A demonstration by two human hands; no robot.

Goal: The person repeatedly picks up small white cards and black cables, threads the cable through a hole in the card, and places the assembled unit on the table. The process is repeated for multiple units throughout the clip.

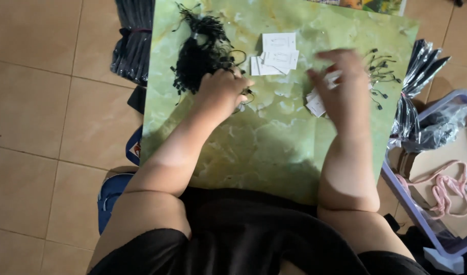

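- black tag strings (200, 53), thin looped cords in a tangled heap, lie at the far left of the green marbled desk (274, 147); most look unused.
- left hand (220, 91) rests at the heap's near edge, fingers curled on a string.
- white paper tags (276, 53), flat rectangles, sit right of the heap, unstrung.
- right hand (340, 84), blurred, covers more tags; fingers' state: cannot tell.
- a few loose strings (383, 76) lie furthest right of the heap.

You've got a glossy green marble-look board (274, 147), matt white paper tags (279, 51), black string loops (197, 56) w/ plastic ends.
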